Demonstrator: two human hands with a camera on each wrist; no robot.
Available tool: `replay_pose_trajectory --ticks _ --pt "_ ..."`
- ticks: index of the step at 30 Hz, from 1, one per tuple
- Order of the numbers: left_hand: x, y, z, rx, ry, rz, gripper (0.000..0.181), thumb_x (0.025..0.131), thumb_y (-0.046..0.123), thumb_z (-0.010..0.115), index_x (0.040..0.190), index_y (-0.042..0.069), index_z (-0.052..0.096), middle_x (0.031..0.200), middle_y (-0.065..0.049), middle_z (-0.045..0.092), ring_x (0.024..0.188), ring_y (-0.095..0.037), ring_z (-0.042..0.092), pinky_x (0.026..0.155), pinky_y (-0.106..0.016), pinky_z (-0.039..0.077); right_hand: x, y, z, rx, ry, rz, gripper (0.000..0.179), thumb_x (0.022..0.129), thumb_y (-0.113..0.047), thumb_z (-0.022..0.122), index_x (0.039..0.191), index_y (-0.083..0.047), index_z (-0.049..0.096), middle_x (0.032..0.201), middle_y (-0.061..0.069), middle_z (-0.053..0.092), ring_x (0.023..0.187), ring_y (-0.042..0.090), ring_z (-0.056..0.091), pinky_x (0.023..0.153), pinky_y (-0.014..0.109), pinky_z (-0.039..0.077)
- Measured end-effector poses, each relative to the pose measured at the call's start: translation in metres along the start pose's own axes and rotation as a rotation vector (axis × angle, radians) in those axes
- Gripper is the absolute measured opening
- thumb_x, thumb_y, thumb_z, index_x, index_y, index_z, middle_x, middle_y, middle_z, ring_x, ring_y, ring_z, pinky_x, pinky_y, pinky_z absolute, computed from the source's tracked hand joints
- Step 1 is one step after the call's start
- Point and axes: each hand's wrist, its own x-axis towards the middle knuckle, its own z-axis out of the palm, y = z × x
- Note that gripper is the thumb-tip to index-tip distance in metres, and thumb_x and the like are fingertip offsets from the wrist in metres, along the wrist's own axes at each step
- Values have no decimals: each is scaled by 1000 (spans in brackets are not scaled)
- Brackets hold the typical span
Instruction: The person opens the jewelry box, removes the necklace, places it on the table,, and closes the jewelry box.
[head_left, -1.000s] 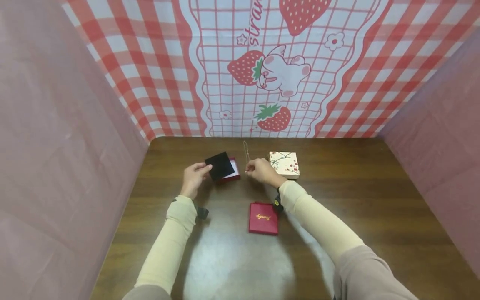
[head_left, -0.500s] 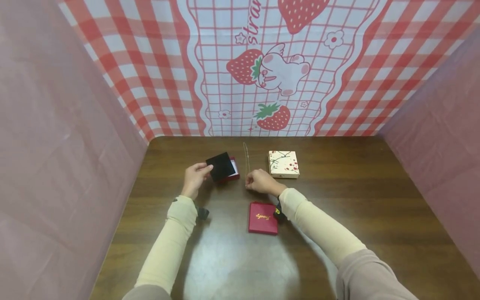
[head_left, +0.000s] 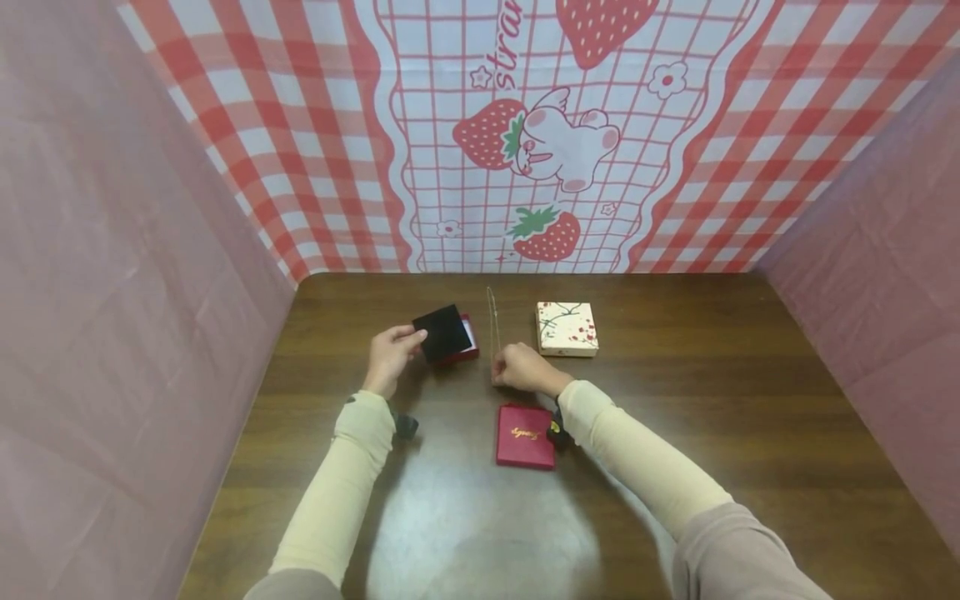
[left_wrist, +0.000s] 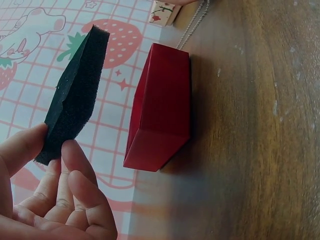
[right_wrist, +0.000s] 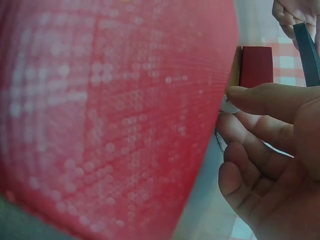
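Note:
My left hand (head_left: 387, 358) pinches a black foam pad (left_wrist: 77, 90) by one edge, thumb on one face and fingers on the other. Beneath and beside the pad stands an open red box base (left_wrist: 167, 95) with a white inside, partly covered by the pad in the head view. Between thumb and forefinger, my right hand (head_left: 522, 367) holds a thin necklace (head_left: 492, 317) by its near end, where something small and pale shows in the right wrist view. The chain stretches away along the table in a narrow loop. Closer to me lies a red box lid (head_left: 525, 448) with gold lettering.
A cream box (head_left: 567, 329) with a floral branch print stands to the right of the necklace. Behind the wooden table (head_left: 712, 400) hangs a red checked strawberry cloth (head_left: 547, 150), with pink cloth walls at both sides. The lid sits close beside the right wrist camera.
My right hand has drawn toward me, pulling the near end of the necklace with it and straightening the chain. The left hand and foam pad have barely shifted.

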Motion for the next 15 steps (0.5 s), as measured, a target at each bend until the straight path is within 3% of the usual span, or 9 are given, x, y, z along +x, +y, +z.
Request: replay_pose_trajectory --ticks 15 --pt "-1 2 0 -8 4 -15 41 87 19 73 121 -2 62 98 -8 71 78 -14 64 88 -39 53 -2 1 0 30 -20 16 12 72 -16 80 69 -12 69 66 -2 68 62 10 56 65 26 50"
